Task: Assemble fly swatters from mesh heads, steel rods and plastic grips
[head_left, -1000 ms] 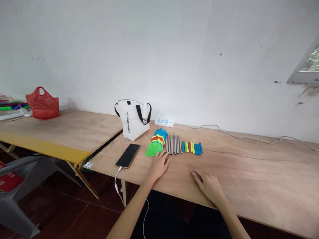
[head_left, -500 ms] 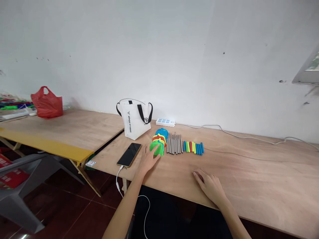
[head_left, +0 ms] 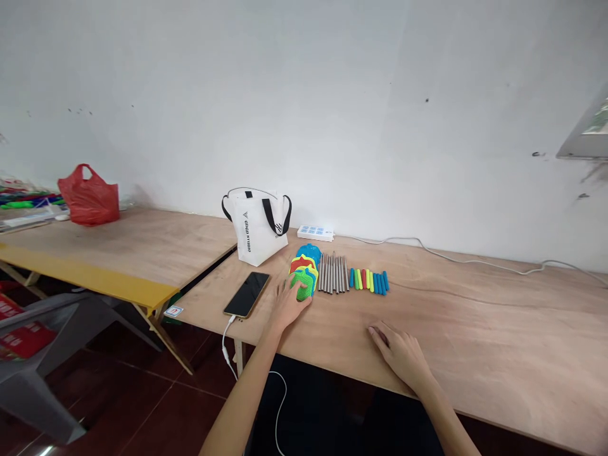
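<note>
My left hand [head_left: 289,305] reaches to the near end of a stack of flat mesh pieces [head_left: 304,266] in green, yellow, red and blue, and its fingers close round the green mesh piece [head_left: 302,282] on top. Just right of the stack lies a row of several thin grey metal rods [head_left: 332,275]. Further right is a row of short coloured sticks [head_left: 368,280] in blue, green, red and yellow. My right hand [head_left: 399,353] lies flat on the wooden table [head_left: 475,329] near its front edge, fingers stretched, holding nothing.
A black phone [head_left: 247,294] with a white cable lies left of my left hand. A white tote bag [head_left: 256,227] stands behind it, a white power strip [head_left: 314,233] by the wall. A red plastic bag [head_left: 88,195] sits on the left table. A grey chair [head_left: 42,361] stands lower left.
My left hand moved left from beside the rods to the green mesh piece and closed its fingers on it. My right hand stayed still.
</note>
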{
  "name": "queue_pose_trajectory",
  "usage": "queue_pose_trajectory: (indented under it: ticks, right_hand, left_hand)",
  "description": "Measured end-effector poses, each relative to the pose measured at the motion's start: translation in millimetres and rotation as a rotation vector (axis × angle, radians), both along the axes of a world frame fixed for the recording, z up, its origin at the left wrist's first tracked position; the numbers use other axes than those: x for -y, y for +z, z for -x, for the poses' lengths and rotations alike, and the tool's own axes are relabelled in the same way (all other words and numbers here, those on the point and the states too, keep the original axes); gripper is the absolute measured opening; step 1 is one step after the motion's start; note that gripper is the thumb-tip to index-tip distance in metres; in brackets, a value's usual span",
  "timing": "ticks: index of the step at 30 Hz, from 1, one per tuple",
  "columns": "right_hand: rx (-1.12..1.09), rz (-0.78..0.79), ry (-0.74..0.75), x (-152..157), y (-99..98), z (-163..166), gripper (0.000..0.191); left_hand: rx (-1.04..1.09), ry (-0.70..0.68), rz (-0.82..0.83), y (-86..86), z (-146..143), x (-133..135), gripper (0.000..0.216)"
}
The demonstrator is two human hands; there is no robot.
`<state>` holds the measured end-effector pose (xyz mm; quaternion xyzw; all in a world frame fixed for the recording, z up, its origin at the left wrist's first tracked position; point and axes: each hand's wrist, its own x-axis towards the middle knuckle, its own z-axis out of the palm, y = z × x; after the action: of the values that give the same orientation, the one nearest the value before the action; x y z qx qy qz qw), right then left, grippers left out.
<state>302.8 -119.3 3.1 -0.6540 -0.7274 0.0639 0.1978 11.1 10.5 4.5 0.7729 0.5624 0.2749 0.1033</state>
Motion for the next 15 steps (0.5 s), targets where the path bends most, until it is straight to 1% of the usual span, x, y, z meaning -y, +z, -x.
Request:
queue_pose_trajectory:
  ticks: [3, 5, 10, 15]
  right_hand:
    - [-0.002, 0.005, -0.005, 0.0, 0.4, 0.0, 0.038]
    - [-0.003, 0.003, -0.003, 0.1, 0.9, 0.4, 0.038]
    - [-0.004, -0.010, -0.004, 0.9, 1.3, 1.4, 0.040]
    - [-0.005, -0.024, -0.005, 0.5, 0.6, 1.1, 0.039]
  left_hand:
    - [-0.026, -0.013, 0.022, -0.3, 0.3, 0.4, 0.044]
    - [-0.050, -0.041, 0.051, -0.9, 1.0, 0.8, 0.050]
    - [-0.071, -0.108, 0.056, -0.9, 1.6, 2.3, 0.035]
    - [-0.046, -0.074, 0.049, 5.8, -2.3, 6.1, 0.021]
